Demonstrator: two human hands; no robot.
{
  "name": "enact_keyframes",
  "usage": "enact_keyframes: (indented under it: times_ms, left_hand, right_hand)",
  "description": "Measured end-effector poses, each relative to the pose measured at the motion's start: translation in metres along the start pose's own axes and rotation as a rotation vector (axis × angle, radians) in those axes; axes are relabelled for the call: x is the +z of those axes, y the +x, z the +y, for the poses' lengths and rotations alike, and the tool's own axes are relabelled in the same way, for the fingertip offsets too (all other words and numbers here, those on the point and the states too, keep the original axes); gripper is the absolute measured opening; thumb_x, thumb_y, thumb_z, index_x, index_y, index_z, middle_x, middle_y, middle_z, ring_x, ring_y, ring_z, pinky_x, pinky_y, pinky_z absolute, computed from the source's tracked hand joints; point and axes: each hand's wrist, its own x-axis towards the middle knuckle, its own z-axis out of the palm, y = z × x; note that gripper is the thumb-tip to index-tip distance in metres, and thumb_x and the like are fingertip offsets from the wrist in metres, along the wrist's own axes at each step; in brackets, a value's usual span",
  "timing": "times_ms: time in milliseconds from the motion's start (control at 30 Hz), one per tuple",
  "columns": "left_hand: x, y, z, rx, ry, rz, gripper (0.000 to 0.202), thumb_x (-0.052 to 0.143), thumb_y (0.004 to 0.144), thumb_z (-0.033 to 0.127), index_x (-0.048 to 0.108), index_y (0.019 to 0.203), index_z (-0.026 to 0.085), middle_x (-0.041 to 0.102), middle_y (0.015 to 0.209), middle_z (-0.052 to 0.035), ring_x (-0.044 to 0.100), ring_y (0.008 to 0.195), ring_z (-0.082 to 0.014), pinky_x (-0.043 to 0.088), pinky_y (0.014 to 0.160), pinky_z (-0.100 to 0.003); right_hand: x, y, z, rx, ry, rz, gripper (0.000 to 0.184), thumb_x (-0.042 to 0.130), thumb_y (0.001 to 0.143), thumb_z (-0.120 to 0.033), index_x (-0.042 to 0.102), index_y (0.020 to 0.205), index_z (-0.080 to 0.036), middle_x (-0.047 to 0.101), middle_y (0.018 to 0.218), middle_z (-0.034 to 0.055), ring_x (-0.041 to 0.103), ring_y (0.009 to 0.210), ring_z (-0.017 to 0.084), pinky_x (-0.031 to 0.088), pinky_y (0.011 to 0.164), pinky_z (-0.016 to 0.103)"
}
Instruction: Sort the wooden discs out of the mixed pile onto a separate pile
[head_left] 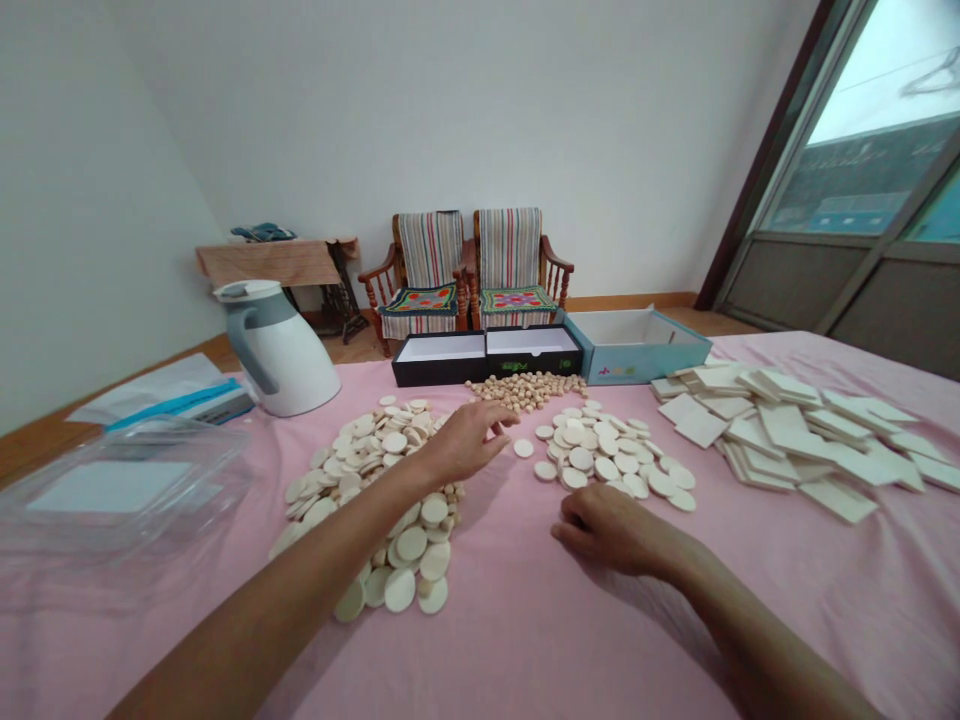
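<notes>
My left hand reaches over the right side of a large pile of pale round wooden discs. Its fingers are apart and slightly bent, and nothing shows between them. A single disc lies just right of its fingertips. Low over the pink cloth, my right hand is closed with the fingers curled under; whether they hold anything is hidden. Just beyond it is a smaller pile of discs. Small wooden beads are heaped farther back, and a few more lie among the discs of the left pile.
Two black boxes and a light blue box stand at the back. Thin square wooden boards are piled at right. At left are a white jug, a blue-edged package and a clear plastic container. Pink cloth covers the table.
</notes>
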Motion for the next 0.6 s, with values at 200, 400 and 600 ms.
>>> enact_keyframes:
  times_ms: [200, 400, 600]
  left_hand:
    - [-0.020, -0.037, -0.028, -0.026, 0.206, -0.326, 0.025, 0.056, 0.071, 0.006, 0.070, 0.089, 0.017, 0.069, 0.087, -0.0045, 0.061, 0.079, -0.0165, 0.045, 0.072, -0.024]
    - [-0.014, -0.049, -0.038, -0.004, 0.264, -0.395, 0.026, 0.053, 0.072, 0.006, 0.070, 0.086, 0.020, 0.068, 0.085, -0.0050, 0.061, 0.087, -0.0195, 0.043, 0.078, -0.028]
    - [-0.009, -0.047, -0.040, 0.009, 0.245, -0.354, 0.021, 0.052, 0.073, 0.007, 0.066, 0.083, 0.019, 0.067, 0.086, -0.0046, 0.060, 0.084, -0.0173, 0.043, 0.076, -0.025]
  right_hand:
    - [0.002, 0.000, 0.000, 0.004, 0.002, 0.008, 0.036, 0.043, 0.087, -0.034, 0.061, 0.063, -0.015, 0.063, 0.066, 0.0065, 0.045, 0.055, 0.010, 0.020, 0.051, 0.026]
    - [0.005, 0.001, 0.002, 0.007, -0.001, 0.017, 0.036, 0.043, 0.087, -0.033, 0.060, 0.061, -0.015, 0.060, 0.063, 0.0049, 0.041, 0.054, 0.009, 0.020, 0.052, 0.026]
    - [0.005, 0.001, 0.002, 0.013, 0.018, 0.018, 0.035, 0.044, 0.087, -0.033, 0.058, 0.060, -0.014, 0.060, 0.062, 0.0043, 0.039, 0.052, 0.008, 0.020, 0.051, 0.025]
